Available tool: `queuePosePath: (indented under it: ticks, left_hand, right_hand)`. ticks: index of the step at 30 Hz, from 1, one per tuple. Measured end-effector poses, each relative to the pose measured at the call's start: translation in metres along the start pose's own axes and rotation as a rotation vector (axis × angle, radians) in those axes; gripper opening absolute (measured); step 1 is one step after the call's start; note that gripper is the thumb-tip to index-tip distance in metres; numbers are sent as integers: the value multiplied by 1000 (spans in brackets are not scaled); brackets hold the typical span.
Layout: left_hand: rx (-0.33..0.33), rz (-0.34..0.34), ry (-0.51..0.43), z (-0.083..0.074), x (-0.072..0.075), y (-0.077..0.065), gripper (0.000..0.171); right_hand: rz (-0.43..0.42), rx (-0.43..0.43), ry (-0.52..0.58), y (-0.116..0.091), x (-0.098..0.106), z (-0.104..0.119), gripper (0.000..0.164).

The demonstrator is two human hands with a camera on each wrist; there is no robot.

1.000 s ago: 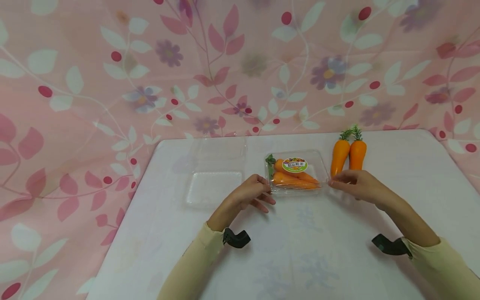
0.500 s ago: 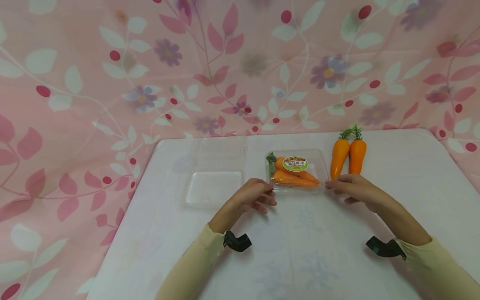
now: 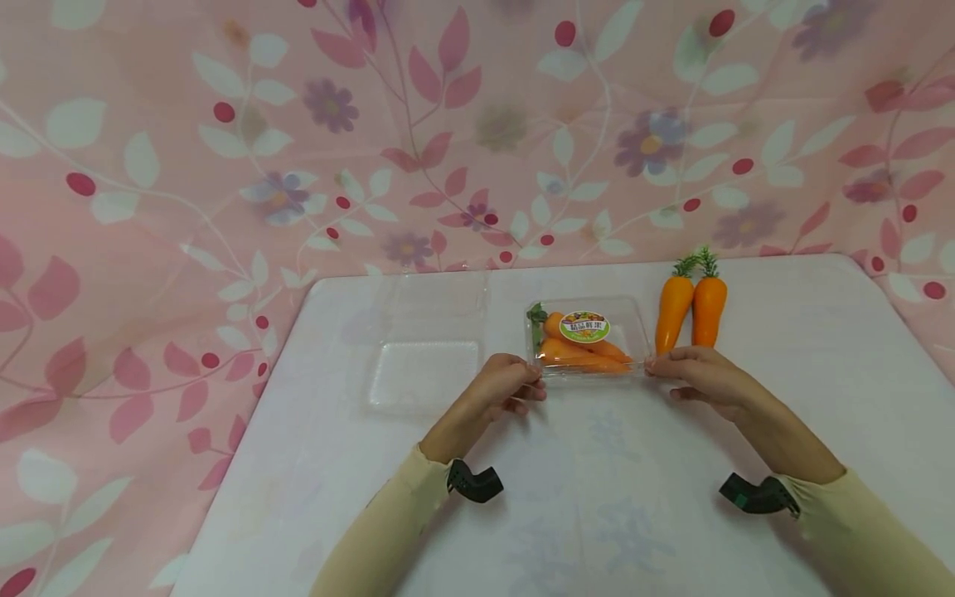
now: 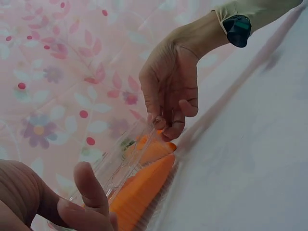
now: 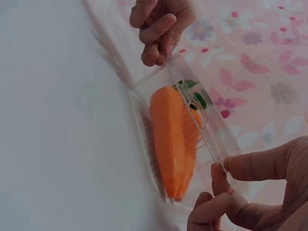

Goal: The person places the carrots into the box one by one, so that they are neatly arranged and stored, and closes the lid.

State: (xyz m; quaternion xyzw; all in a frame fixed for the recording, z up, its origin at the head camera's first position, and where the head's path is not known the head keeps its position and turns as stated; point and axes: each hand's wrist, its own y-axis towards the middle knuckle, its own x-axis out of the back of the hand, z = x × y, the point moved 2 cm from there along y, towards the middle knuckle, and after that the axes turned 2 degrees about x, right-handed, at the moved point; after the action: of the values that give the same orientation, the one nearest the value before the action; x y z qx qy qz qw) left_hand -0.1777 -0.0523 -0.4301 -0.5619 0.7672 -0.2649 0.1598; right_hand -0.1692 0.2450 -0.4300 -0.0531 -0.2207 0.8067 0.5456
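Observation:
A clear plastic clamshell box with an oval label on its lid lies on the white table. Orange carrots with green tops show through its plastic. My left hand pinches the near left corner of the rim. At the near right corner, my right hand pinches the rim between thumb and index finger, as the right wrist view shows. The left wrist view shows my left hand partly covering the box. Whether the lid is fully down on the base cannot be told.
Two loose carrots with leafy tops lie beyond my right hand. A second clear clamshell box lies unfolded on the table's left part. Floral cloth hangs behind the white table.
My right hand has moved slightly left and now pinches the box's near right corner. The fingers of my left hand have drawn in at the left corner. The box has barely shifted.

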Motion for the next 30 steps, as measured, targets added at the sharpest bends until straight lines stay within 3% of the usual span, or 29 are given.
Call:
queuePosePath:
  ticks: [8, 15, 20, 30]
  left_hand:
    - [-6, 0, -11, -3, 1, -2, 13]
    - [20, 24, -53, -2, 1, -4, 28]
    - [34, 2, -96, -2, 2, -7, 34]
    - [9, 36, -116, -1, 1, -9, 33]
  right_hand:
    - [-9, 2, 55, -1, -1, 1, 32]
    - [-23, -24, 36, -1, -5, 0, 43]
    - [-41, -31, 25, 1, -7, 1, 52]
    - [-100, -58, 33, 24, -9, 9, 62]
